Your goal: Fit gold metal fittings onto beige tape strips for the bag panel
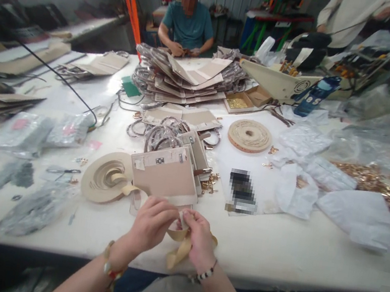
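Both my hands are close together above the table's near edge. My left hand [153, 222] is closed with its fingers bent and pointing to the right; what its fingertips pinch is hidden. My right hand [199, 237] pinches a small pale piece between thumb and finger. A cream-yellow tape strip [179, 254] loops and hangs at that hand, its end lying near the table. Just beyond my hands stands a beige flat panel [166, 168] with a small metal plate. To its left, a roll of cream tape [104, 178] lies with a loose loop.
Gold metal clips [210, 183] lie beside the panels. Further back are a roll of tan strip [249, 135], stacked wrapped panels [187, 81] and a blue bottle [315, 96]. Plastic bags [33, 208] cover the left side. A co-worker [188, 24] sits across the table.
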Tool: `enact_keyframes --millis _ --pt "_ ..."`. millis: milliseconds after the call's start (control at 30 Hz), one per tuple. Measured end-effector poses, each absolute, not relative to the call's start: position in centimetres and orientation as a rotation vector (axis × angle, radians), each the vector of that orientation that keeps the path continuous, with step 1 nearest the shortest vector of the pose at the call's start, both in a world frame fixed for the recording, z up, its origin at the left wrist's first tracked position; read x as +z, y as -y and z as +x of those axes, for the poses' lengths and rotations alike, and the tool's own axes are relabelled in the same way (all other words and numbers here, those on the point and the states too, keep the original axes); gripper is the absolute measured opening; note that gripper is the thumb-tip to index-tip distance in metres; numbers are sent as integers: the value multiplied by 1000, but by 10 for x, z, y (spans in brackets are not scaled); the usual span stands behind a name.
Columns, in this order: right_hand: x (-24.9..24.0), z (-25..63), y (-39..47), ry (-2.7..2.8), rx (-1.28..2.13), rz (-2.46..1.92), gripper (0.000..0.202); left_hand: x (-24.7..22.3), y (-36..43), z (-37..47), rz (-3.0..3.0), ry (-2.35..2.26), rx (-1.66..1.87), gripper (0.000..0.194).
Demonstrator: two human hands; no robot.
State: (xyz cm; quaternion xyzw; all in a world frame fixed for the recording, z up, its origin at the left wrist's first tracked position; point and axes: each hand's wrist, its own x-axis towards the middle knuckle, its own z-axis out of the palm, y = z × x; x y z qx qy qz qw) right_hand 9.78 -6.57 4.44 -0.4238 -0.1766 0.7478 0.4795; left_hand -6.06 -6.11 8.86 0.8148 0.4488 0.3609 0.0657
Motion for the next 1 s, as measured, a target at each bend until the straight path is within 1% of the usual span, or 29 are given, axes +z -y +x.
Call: enact_keyframes --millis 100,167,233,300,367,433,633,667,767,800,833,933,1000 --pt "39 102 64 464 1726 -1113 35 87 26 -76 1948 -1756 1236 10" --pt "36 106 65 562 1706 -1153 37 87 -4 -91 1757 -1922 1229 11" --pt "33 108 68 673 1681 -1188 38 88 -29 -104 1718 -1991 1213 12" --pt "31 110 71 776 1632 -1204 33 87 -46 -112 1719 -2049 1124 12" --pt "30 112 73 847 1590 -1209 28 86 -55 -115 1713 -2104 1010 12" --pt "29 113 75 877 1572 -1217 29 84 -59 -113 1718 -2138 950 13" --pt "33 115 76 834 1616 -1192 49 80 -61 -109 1838 -2140 941 15" --pt "34 114 76 833 1624 -1193 49 80 -61 -111 1836 -2133 952 20" --pt "36 113 76 847 1647 -1186 43 78 -65 -121 1796 -2091 959 48" --pt "37 113 76 856 1647 -1182 41 77 -69 -127 1791 -2060 947 52" --pt "37 113 76 867 1645 -1178 39 76 -73 -132 1790 -2026 930 50" --pt "40 112 76 912 1638 -1190 32 74 -85 -145 1797 -1959 886 37" --pt "42 112 77 940 1638 -1208 25 76 -89 -147 1801 -1959 877 33"
